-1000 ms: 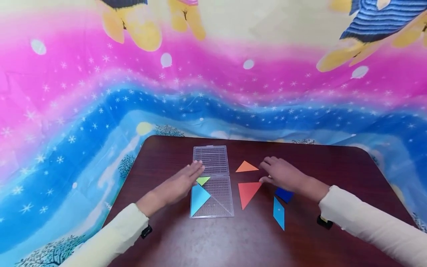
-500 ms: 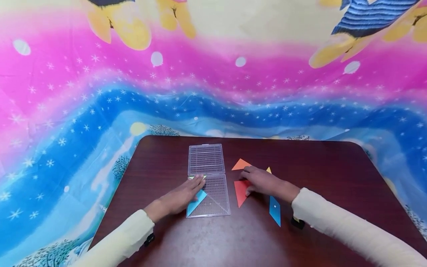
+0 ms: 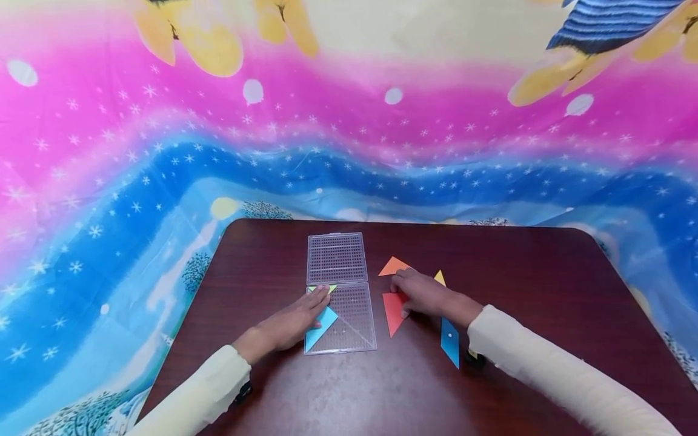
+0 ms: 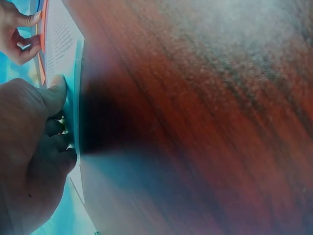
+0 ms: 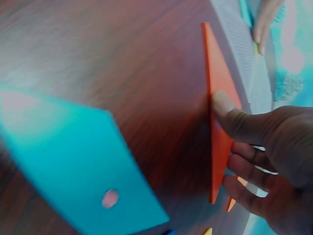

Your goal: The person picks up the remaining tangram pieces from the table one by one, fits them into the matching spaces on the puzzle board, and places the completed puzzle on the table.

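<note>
My left hand (image 3: pixel 289 321) rests with fairly straight fingers over a light-blue triangle (image 3: pixel 325 330) and a small green triangle (image 3: pixel 332 288). Both pieces lie in the near half of an unfolded clear plastic case (image 3: pixel 357 315). In the left wrist view its thumb touches the light-blue triangle (image 4: pixel 73 112). Over a red triangle (image 3: pixel 391 312) on the table, my right hand (image 3: pixel 428 295) has its thumb and curled fingers on the piece. The right wrist view shows that grip on the red triangle (image 5: pixel 220 147), which lies about flat. Part of an orange triangle (image 3: pixel 390 266) shows beyond the fingers.
A blue parallelogram (image 3: pixel 449 348) with a pale dot lies right of the red triangle. A yellow piece (image 3: pixel 440 278) shows behind the right wrist, and a dark-blue corner (image 5: pixel 169 232) at the bottom of the right wrist view. The brown table (image 3: pixel 262 254) meets a printed cloth backdrop (image 3: pixel 349 133).
My right hand has moved left onto the red triangle, uncovering the yellow piece and covering the dark-blue one. My left hand has come down onto the light-blue and green triangles. The head view has shifted slightly.
</note>
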{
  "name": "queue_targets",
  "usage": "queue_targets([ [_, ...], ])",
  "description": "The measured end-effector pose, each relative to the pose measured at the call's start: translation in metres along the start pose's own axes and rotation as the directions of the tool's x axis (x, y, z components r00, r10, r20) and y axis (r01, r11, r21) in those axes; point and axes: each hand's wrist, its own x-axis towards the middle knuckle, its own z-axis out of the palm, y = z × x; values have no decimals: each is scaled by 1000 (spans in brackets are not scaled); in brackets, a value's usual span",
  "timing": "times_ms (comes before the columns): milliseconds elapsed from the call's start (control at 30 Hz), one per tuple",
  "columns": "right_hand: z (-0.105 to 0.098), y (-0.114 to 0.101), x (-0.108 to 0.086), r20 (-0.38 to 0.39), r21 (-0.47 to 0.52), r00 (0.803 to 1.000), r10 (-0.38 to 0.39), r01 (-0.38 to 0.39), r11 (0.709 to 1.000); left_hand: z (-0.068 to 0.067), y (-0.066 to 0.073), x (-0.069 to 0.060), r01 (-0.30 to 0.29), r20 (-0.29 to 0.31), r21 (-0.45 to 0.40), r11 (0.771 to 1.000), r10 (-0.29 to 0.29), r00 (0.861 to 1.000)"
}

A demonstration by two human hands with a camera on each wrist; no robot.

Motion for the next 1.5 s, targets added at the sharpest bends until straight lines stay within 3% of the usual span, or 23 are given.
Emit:
queue_targets([
  [133, -3, 3, 8, 71, 132, 996, 62, -71, 989, 0, -2, -2, 13, 8, -9, 1000, -13, 1000],
  [267, -7, 11, 11, 109, 222, 992, 69, -92, 971, 0, -2, -1, 6, 4, -18, 1000, -6, 1000],
  [533, -14, 31, 8, 81, 325, 997, -8, -19, 945, -1, -2, 1, 31, 12, -26, 999, -31, 999],
  [667, -18, 38, 5, 62, 387, 998, 2, -26, 922, -1, -2, 0, 34, 6, -36, 999, -34, 999],
  [967, -15, 36, 3, -14, 522, 997, 79, -60, 851, 2, -5, -2, 33, -6, -40, 999, -33, 999],
  [1200, -22, 24, 1, 41, 668, 987, 153, -141, 731, 4, -6, -1, 35, -18, -37, 999, -35, 999],
  [1300, -22, 19, 0, 54, 702, 984, 170, -159, 694, 4, -6, -2, 39, -20, -37, 999, -40, 999],
  [1500, -22, 10, 0, 59, 723, 983, 174, -162, 671, 2, -5, -1, 43, -12, -32, 999, -43, 999],
])
